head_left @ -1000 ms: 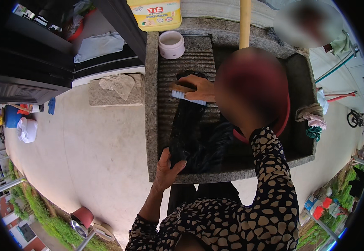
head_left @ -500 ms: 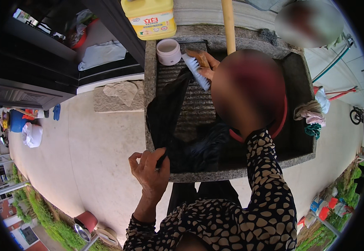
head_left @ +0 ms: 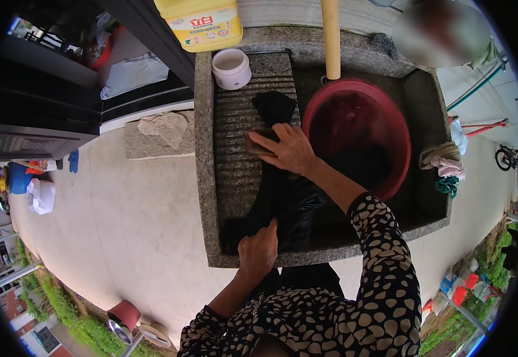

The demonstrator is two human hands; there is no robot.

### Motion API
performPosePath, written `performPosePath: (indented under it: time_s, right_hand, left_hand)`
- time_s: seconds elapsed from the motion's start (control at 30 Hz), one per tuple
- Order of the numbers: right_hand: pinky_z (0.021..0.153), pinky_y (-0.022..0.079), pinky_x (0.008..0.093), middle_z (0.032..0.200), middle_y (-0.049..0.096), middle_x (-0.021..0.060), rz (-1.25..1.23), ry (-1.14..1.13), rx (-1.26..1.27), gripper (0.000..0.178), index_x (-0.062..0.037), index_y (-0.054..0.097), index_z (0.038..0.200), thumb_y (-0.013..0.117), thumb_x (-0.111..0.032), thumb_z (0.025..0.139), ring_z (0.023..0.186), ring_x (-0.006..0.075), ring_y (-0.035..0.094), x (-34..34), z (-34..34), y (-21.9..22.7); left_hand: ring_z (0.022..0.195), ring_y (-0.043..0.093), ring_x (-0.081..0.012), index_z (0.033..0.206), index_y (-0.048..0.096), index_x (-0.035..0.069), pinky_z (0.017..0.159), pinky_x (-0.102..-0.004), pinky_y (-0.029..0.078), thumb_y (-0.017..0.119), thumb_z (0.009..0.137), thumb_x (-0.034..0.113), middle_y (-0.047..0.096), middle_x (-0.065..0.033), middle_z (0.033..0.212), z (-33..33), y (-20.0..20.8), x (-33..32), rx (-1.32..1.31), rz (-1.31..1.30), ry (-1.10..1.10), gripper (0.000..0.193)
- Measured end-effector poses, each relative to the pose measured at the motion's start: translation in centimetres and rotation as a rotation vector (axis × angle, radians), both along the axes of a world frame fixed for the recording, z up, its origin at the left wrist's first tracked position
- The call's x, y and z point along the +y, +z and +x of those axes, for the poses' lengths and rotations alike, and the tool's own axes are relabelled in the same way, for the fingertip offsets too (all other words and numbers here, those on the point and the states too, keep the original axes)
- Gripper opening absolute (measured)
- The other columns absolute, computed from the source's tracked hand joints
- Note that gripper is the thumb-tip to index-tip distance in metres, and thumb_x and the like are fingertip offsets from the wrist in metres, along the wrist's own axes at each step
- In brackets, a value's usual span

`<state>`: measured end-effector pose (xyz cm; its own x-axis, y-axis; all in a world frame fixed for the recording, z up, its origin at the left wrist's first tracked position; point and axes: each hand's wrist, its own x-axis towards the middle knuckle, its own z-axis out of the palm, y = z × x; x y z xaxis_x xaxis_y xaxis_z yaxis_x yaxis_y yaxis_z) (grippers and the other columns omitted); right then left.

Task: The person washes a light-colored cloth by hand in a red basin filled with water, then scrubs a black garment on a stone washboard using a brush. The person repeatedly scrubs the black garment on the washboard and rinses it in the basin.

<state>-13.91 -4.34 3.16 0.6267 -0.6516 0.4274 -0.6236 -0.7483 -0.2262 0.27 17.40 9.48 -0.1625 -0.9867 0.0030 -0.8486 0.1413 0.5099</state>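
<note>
A black wet cloth (head_left: 280, 196) lies along the ribbed washboard (head_left: 232, 160) of a stone sink. My right hand (head_left: 292, 149) is wrapped round a scrub brush (head_left: 262, 143), its wooden back up and its bristles out of sight against the cloth. Nearer to me, my left hand (head_left: 259, 249) is closed on the cloth by the sink's front edge. To the right of the washboard stands a dark red basin (head_left: 406, 149), with water and more dark cloth in it.
A white round tub (head_left: 231, 71) stands at the washboard's far left corner, below a yellow jug (head_left: 202, 27). A wooden pole (head_left: 331, 41) comes down behind the basin. Rags (head_left: 446, 169) hang over the right rim of the stone sink (head_left: 208, 196).
My right hand has brought the brush nearer and turned it bristles down onto the cloth. My left hand has moved right, in from the sink's left corner. The cloth's far end has shifted right.
</note>
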Motion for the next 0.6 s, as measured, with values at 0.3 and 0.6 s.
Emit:
performPosePath:
  time_s: [0.3,0.6]
  right_hand:
    - [0.059,0.046,0.0379,0.089,0.046,0.0084,0.124,-0.012,-0.108,0.058,-0.0303,0.053,0.131,0.072,-0.042,0.078,0.077,0.0251,0.053,1.6,0.8,-0.2]
    - [0.064,0.052,0.0432,0.091,0.051,0.0141,0.111,-0.493,0.060,0.050,-0.0251,0.056,0.129,0.068,-0.036,0.081,0.083,0.0324,0.058,-8.9,-0.9,-2.2]
  left_hand:
    - [0.046,0.057,-0.0230,0.111,0.065,0.009,0.044,-0.0334,0.047,0.065,0.082,0.011,0.058,-0.0045,0.063,0.3,-0.5,-0.3,0.113,-0.018,0.121,0.029]
    - [0.045,0.055,-0.0210,0.109,0.066,0.010,0.041,-0.0304,0.045,0.065,0.081,0.009,0.056,-0.0048,0.063,-0.1,-0.5,-0.2,0.128,0.013,0.041,0.028]
